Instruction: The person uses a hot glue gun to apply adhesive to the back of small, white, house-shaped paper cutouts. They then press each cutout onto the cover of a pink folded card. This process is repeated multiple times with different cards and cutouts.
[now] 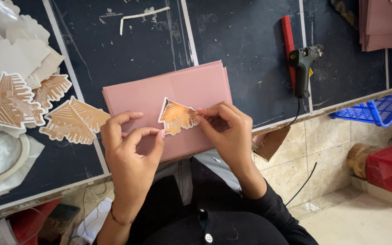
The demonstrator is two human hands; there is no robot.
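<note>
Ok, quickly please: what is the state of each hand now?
Left hand: thumb and forefinger pinch the lower left edge of the gold cutout.
Right hand: fingertips pinch the cutout's right edge.

cutout (177, 117): orange-brown, white edge, line pattern | card stack (169, 97): dusty pink | worktop (241, 41): dark, white stripes

Just 1 view here, head-mounted, looking steeply down at the dark worktable (250, 36) from close range. It also catches the tiled floor (364, 218) (right side).
</note>
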